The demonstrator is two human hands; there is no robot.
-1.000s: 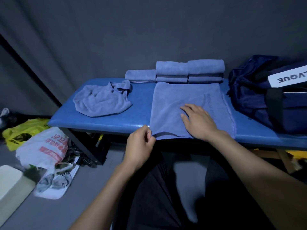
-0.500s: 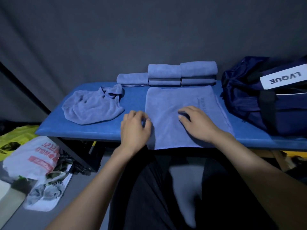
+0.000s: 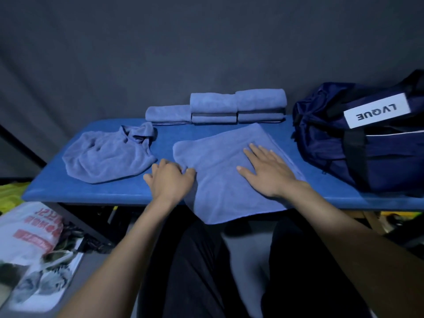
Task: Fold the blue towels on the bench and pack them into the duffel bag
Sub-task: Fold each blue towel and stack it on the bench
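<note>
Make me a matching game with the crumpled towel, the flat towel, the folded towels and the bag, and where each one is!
Things:
1. crumpled towel
2. flat towel
3. folded towels
4. duffel bag

Places:
A. right end of the bench
B. under the right hand
C. left part of the bench
D. along the back edge

Pairs: 1-C, 2-B, 3-D, 4-A

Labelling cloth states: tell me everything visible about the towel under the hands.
The flat towel is light blue terry-looking cloth, spread in a smooth slab and skewed to the bench edge. Its near corner overhangs the front edge; its far corner reaches toward the folded towels. The right hand lies flat on it with fingers spread; the left hand grips its left edge, fingers curled. Layers cannot be counted.
</note>
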